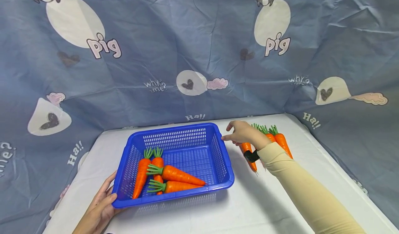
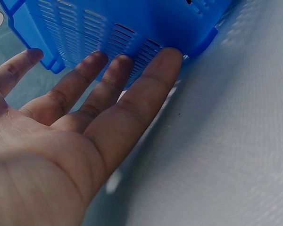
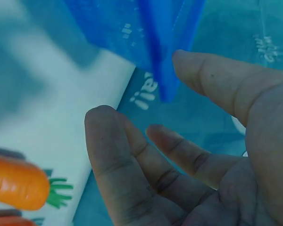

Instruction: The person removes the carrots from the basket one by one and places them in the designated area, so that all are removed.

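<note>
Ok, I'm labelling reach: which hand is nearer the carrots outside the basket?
Right. The right hand is close by those carrots; the left hand is across the blue basket from them.

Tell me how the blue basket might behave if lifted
The blue basket looks thin-walled and perforated, so probably light for its size. Its crisp shape suggests fairly stiff plastic. The four carrots inside lie mostly left and near, so that corner might dip.

At the lower right of the head view, a long, plain sleeve (image 1: 307, 190) in pale cream-beige ends in a slightly gathered cuff (image 1: 270, 156) by the bare right hand (image 1: 244, 132). A small black wrist piece (image 1: 250, 156) shows beside it, details indistinct. The left hand (image 1: 101, 206), lower left, is bare.
</note>
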{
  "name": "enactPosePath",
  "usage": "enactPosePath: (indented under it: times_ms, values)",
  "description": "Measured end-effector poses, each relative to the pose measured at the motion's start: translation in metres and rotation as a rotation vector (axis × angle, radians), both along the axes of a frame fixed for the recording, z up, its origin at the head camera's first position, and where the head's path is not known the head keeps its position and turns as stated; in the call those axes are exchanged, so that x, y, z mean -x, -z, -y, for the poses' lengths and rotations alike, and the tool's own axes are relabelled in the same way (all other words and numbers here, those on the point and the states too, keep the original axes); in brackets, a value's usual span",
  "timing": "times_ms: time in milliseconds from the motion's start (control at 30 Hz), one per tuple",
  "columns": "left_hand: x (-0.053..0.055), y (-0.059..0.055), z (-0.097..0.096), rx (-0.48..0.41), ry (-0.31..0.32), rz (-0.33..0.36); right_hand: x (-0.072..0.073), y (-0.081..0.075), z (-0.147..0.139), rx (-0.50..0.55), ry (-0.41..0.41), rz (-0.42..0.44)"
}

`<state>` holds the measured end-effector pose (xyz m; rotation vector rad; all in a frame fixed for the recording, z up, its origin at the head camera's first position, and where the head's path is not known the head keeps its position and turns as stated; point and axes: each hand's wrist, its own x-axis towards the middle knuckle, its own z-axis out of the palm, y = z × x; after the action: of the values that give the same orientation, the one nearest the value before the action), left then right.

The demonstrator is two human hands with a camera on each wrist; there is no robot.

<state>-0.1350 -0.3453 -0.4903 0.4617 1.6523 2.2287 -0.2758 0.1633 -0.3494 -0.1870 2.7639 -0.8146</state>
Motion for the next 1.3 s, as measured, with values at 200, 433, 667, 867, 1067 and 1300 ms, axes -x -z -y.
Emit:
enactPosePath:
  times_ms: [200,433,667,867,1067,1300]
  values:
    - [0.0,-0.001,-0.001,0.029,-0.025,0.021,-0.004,-0.007,0.017,0.027,-0.041,-0.006]
    - [-0.001,-0.002,-0.001,0.048,-0.049,0.037,-0.005,-0.012,0.031,-0.014,-0.1,-0.035]
    - [-0.002,0.0,-0.001,0.062,-0.065,0.041,-0.005,-0.015,0.043,0.055,-0.141,-0.022]
    - [-0.001,0.001,0.0,0.056,-0.052,0.014,-0.004,-0.015,0.059,0.068,-0.223,0.001]
    - [-0.001,-0.001,-0.001,0.046,-0.044,0.015,0.0,-0.009,0.077,0.141,-0.298,0.12]
    - [-0.001,-0.001,-0.001,0.035,-0.034,0.007,0.001,0.004,0.101,0.227,-0.386,0.255]
